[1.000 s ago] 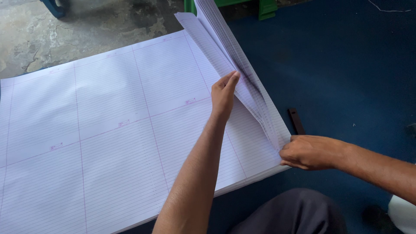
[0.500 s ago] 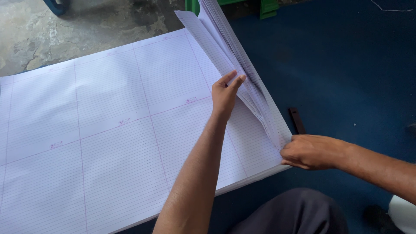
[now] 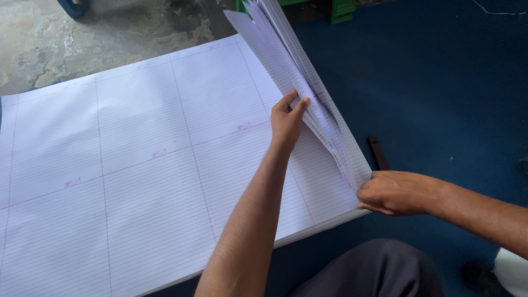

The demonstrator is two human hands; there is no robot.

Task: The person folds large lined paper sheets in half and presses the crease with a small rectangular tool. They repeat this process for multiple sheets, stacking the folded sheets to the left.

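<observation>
2 hands: both mine, bare, working at the right edge of a big stack of ruled paper sheets (image 3: pixel 137 165).
Left hand (image 3: pixel 287 118): my fingers are straight and close together, tips pressed against the underside of the lifted sheets (image 3: pixel 291 66), holding them up off the flat pile.
Right hand (image 3: pixel 393 192): curled, thumb and fingers pinching the near right corner of the lifted sheets where their edges fan out.
Paper: thin, white, printed with fine lines and pink dividing rules that split each sheet into rectangular panels; it lies flat and smooth, the lifted part bowing in a soft curve.
Floor (image 3: pixel 440 82): dark blue and matte at right, rough grey concrete (image 3: pixel 110 33) beyond the stack.
Small dark strip (image 3: pixel 377 152): flat, narrow, lying just beside the paper's right edge.
</observation>
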